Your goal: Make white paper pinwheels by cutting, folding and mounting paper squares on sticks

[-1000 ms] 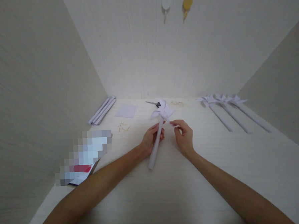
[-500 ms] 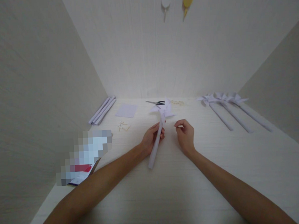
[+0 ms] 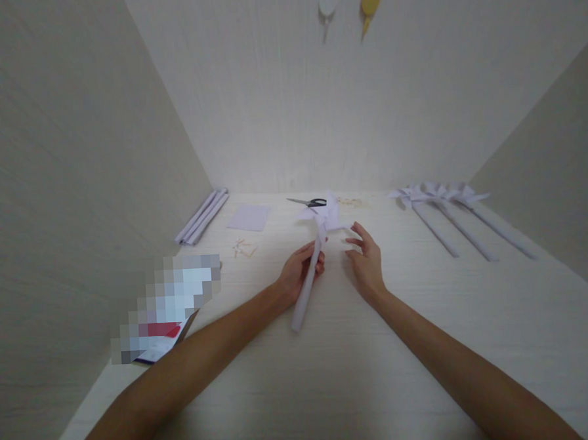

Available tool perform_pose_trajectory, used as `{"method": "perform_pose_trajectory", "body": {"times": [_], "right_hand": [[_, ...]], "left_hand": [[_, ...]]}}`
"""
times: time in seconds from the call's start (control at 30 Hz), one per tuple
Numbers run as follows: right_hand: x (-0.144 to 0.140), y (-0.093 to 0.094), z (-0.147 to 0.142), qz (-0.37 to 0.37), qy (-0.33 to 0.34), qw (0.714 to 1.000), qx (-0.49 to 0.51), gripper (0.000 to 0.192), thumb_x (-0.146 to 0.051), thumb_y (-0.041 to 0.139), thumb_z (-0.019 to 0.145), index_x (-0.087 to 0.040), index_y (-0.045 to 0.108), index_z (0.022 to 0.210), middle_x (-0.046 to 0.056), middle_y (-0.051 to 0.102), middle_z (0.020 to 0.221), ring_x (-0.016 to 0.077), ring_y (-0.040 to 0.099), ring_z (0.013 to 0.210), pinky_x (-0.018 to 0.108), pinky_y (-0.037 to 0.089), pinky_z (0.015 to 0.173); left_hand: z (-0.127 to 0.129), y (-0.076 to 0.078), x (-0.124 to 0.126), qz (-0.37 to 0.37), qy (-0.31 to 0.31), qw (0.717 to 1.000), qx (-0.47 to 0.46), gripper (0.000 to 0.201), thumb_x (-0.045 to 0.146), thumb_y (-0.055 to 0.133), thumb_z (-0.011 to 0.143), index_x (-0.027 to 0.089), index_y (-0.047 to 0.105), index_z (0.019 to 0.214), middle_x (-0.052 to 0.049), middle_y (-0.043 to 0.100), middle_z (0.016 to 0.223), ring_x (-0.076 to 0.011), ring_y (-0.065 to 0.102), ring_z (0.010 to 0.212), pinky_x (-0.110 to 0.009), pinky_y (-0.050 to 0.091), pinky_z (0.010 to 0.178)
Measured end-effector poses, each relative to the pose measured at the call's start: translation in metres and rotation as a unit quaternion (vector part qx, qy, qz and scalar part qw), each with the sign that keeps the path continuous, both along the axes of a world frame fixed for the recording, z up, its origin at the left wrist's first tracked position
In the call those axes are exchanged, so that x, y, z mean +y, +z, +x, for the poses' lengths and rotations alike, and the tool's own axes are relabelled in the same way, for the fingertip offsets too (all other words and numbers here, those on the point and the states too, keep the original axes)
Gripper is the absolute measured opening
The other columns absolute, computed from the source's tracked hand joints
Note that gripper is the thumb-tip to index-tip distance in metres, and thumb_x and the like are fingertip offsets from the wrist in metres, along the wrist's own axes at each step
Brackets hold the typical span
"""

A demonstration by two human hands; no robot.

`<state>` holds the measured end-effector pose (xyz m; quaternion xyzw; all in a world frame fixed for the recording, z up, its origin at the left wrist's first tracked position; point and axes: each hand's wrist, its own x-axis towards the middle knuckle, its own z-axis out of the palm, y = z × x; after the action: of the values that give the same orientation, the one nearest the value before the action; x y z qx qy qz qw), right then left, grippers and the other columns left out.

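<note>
White paper pinwheel [image 3: 318,220] on a rolled paper stick is gripped at frame centre by the left hand [image 3: 298,273]; its blade is touched by the open right hand [image 3: 365,261].

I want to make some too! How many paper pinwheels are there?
4. One pinwheel is in the left hand; three finished pinwheels lie side by side on the table's right. None seems hidden.

The light is soft and rather dim, brightest on the far wall [image 3: 288,115] and the far strip of the table [image 3: 292,377]; shadows are faint; the white paper pinwheel [image 3: 323,220] glares and loses detail; edges bow with wide-angle distortion; the whole picture is slightly soft; a pixelated patch [image 3: 168,305] masks something at near left.
</note>
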<state>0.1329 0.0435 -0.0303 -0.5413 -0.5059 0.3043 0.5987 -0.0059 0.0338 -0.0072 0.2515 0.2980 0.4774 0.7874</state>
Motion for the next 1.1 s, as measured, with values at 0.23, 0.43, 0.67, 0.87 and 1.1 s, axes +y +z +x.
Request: {"method": "perform_pose_trajectory", "body": {"times": [0.23, 0.43, 0.67, 0.87, 1.1], "right_hand": [[0.002, -0.004, 0.001, 0.012, 0.004, 1.000, -0.011, 0.061, -0.007, 0.039, 0.055, -0.018, 0.044, 0.115, 0.012, 0.046, 0.118, 0.0197, 0.053, 0.088, 0.031, 0.047, 0.062], [0.002, -0.004, 0.001, 0.011, 0.001, 1.000, -0.002, 0.051, -0.007, 0.039, 0.054, -0.019, 0.046, 0.103, 0.009, 0.047, 0.114, 0.0189, 0.053, 0.087, 0.029, 0.044, 0.058], [0.000, -0.003, 0.000, 0.033, -0.007, 0.999, 0.005, 0.039, -0.006, 0.038, 0.053, -0.020, 0.044, 0.089, 0.004, 0.049, 0.097, 0.0157, 0.052, 0.078, 0.028, 0.041, 0.059], [-0.003, 0.001, -0.001, 0.037, -0.025, 0.998, -0.040, 0.032, -0.005, 0.037, 0.053, -0.019, 0.046, 0.081, 0.003, 0.049, 0.086, 0.0164, 0.050, 0.076, 0.028, 0.040, 0.059], [-0.011, 0.012, -0.006, 0.089, 0.017, 0.989, -0.119, 0.029, -0.001, 0.035, 0.051, -0.019, 0.050, 0.068, 0.003, 0.047, 0.080, 0.0173, 0.047, 0.079, 0.027, 0.040, 0.058]], "left_hand": [[0.000, -0.001, 0.001, -0.008, -0.002, 1.000, -0.002, 0.018, 0.013, 0.041, 0.079, 0.009, 0.056, 0.088, 0.000, 0.047, 0.053, -0.0046, 0.041, 0.043, -0.014, 0.034, 0.042], [0.000, 0.000, 0.000, -0.005, 0.000, 1.000, -0.004, 0.021, 0.013, 0.041, 0.079, 0.009, 0.056, 0.093, 0.000, 0.047, 0.053, -0.0048, 0.041, 0.043, -0.014, 0.035, 0.042], [-0.001, -0.002, 0.001, -0.013, 0.002, 1.000, -0.017, 0.023, 0.014, 0.041, 0.078, 0.009, 0.057, 0.094, -0.001, 0.048, 0.054, -0.0049, 0.041, 0.043, -0.014, 0.036, 0.042], [0.000, 0.000, 0.001, -0.021, 0.010, 1.000, -0.013, 0.021, 0.013, 0.043, 0.078, 0.010, 0.057, 0.093, 0.000, 0.048, 0.054, -0.0047, 0.042, 0.044, -0.013, 0.035, 0.042], [0.001, -0.002, 0.002, -0.008, 0.013, 1.000, -0.024, 0.020, 0.012, 0.043, 0.077, 0.010, 0.057, 0.091, 0.000, 0.048, 0.053, -0.0051, 0.042, 0.044, -0.014, 0.035, 0.043]]}}
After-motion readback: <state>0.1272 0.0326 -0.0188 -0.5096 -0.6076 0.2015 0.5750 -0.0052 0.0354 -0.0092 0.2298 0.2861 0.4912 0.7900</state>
